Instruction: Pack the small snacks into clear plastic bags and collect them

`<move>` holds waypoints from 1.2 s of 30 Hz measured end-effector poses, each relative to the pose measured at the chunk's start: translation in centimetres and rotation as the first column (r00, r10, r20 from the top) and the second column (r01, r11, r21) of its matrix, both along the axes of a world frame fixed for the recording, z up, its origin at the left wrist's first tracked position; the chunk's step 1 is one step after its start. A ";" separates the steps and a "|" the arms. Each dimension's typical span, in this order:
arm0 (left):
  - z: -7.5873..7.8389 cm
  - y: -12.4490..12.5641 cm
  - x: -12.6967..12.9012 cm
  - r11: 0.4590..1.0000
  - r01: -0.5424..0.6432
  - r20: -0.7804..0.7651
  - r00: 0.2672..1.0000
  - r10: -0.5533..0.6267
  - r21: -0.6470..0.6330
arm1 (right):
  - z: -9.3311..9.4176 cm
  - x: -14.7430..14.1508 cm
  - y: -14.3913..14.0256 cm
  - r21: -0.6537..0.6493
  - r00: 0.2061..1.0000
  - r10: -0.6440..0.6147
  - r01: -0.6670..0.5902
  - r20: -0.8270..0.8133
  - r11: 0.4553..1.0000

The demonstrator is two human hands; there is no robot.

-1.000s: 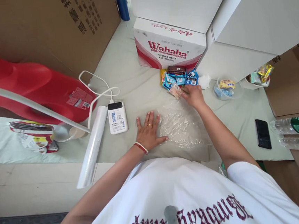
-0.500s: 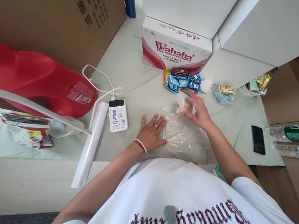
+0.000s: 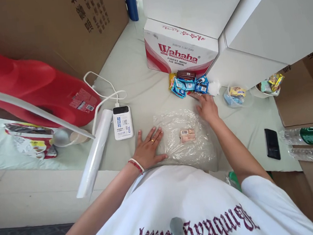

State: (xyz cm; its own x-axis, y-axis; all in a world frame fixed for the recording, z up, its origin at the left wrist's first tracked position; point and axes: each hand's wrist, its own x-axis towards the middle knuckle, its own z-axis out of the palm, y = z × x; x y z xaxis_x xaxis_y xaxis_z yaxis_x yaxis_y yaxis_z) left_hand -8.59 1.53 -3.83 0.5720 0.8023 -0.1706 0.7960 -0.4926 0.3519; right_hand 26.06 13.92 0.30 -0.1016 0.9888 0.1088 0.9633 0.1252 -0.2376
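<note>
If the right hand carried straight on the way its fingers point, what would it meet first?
The right hand points up and slightly left toward the pile of snack packets. Its fingertips look to be already at the pile's near edge, so it would probably meet the blue packets first; the Wahaha box stands behind them.

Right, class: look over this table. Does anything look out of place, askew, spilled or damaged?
Nothing is spilled or broken. The big red jug lies on its side rather than upright. The clear film is wrinkled, with one small packet on it. The left hand presses its edge flat; the right hand reaches the snack pile.
</note>
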 end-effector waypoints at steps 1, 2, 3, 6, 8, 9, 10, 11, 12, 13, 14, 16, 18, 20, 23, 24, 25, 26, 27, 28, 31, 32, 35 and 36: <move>-0.1 0.0 0.0 1.000 -0.002 -0.002 1.000 0.002 0.002 | -0.3 0.1 1.6 0.021 0.997 -0.052 0.051 0.063 0.999; -0.1 -0.1 0.0 1.000 -0.004 -0.003 1.000 0.004 0.002 | -0.6 0.2 3.1 0.028 0.991 -0.080 0.078 0.109 0.997; -0.1 0.0 0.0 1.000 -0.007 -0.001 1.000 0.007 0.002 | -0.8 0.4 4.2 0.027 0.987 -0.090 0.087 0.135 0.996; -0.1 0.1 0.1 1.000 -0.013 0.009 1.000 0.013 -0.006 | -0.9 1.0 5.6 0.050 0.990 -0.103 0.099 0.099 0.994; 0.0 0.1 0.1 1.000 -0.013 0.019 1.000 0.014 -0.018 | 0.0 1.5 4.7 0.080 0.993 -0.118 0.120 -0.033 0.990; 0.0 0.1 0.1 1.000 -0.014 0.025 1.000 0.014 -0.024 | 0.6 1.7 3.8 0.069 0.985 -0.110 0.120 -0.136 0.990; 0.1 0.1 0.1 0.999 -0.015 0.030 0.999 0.016 -0.028 | 1.3 1.8 2.7 0.033 0.964 -0.085 0.097 -0.253 0.995; 0.1 0.1 0.1 0.999 -0.016 0.036 0.999 0.017 -0.031 | 2.0 1.8 1.4 -0.028 0.928 -0.051 0.044 -0.369 0.999; 0.1 0.1 0.1 0.999 -0.015 0.039 0.999 0.017 -0.033 | 2.5 1.7 -0.1 -0.107 0.882 -0.019 -0.036 -0.472 0.994; 0.1 0.1 0.1 0.999 -0.013 0.041 0.999 0.015 -0.034 | 2.9 1.4 -1.6 -0.192 0.835 0.001 -0.128 -0.551 0.973; 0.1 0.1 0.0 0.999 -0.009 0.042 0.999 0.010 -0.033 | 3.0 1.0 -3.2 -0.271 0.800 0.009 -0.214 -0.600 0.938; 0.0 0.1 0.0 1.000 0.001 0.040 0.999 0.000 -0.024 | 2.9 -0.1 -5.9 -0.384 0.798 0.022 -0.315 -0.602 0.868; -0.2 0.2 -0.1 1.000 0.004 0.035 0.999 -0.004 -0.012 | 2.4 -1.3 -7.8 -0.403 0.872 0.069 -0.293 -0.485 0.867; -0.3 0.2 -0.1 1.000 0.006 0.024 1.000 -0.006 -0.005 | 2.2 -2.4 -8.8 -0.327 0.941 0.116 -0.224 -0.319 0.918; -0.4 0.3 0.0 1.000 0.010 -0.005 1.000 -0.011 -0.007 | 2.6 -3.9 -9.5 -0.278 0.967 0.179 -0.226 -0.183 0.934; -0.3 0.3 0.1 1.000 0.008 -0.017 1.000 -0.008 -0.006 | 2.8 -4.3 -9.7 -0.311 0.966 0.210 -0.248 -0.151 0.918; -0.3 0.3 0.1 1.000 0.004 -0.027 1.000 -0.004 -0.003 | 2.9 -4.8 -9.8 -0.351 0.963 0.245 -0.268 -0.109 0.897; -0.3 0.4 0.2 1.000 -0.003 -0.037 0.999 0.003 0.000 | 2.9 -5.2 -10.0 -0.385 0.958 0.280 -0.281 -0.060 0.879; -0.2 0.4 0.2 1.000 -0.008 -0.045 0.999 0.008 0.003 | 2.8 -5.5 -10.2 -0.402 0.950 0.313 -0.292 -0.014 0.868; -0.1 0.4 0.3 1.000 -0.012 -0.052 0.999 0.012 0.004 | 2.7 -5.7 -10.3 -0.401 0.938 0.345 -0.308 0.021 0.863; 0.1 0.5 0.4 1.000 -0.016 -0.064 0.998 0.015 -0.007 | 1.9 -5.3 -10.9 -0.345 0.884 0.464 -0.420 0.051 0.839; 0.2 0.5 0.4 1.000 -0.017 -0.064 0.998 0.016 -0.012 | 1.7 -4.9 -11.1 -0.328 0.866 0.498 -0.456 0.052 0.827; 0.3 0.5 0.5 0.999 -0.030 -0.060 0.998 0.030 -0.011 | 1.3 -3.7 -11.4 -0.294 0.836 0.545 -0.508 0.057 0.810; 0.4 0.5 0.5 0.999 -0.033 -0.058 0.998 0.033 -0.009 | 1.4 -3.5 -11.4 -0.281 0.836 0.546 -0.511 0.055 0.812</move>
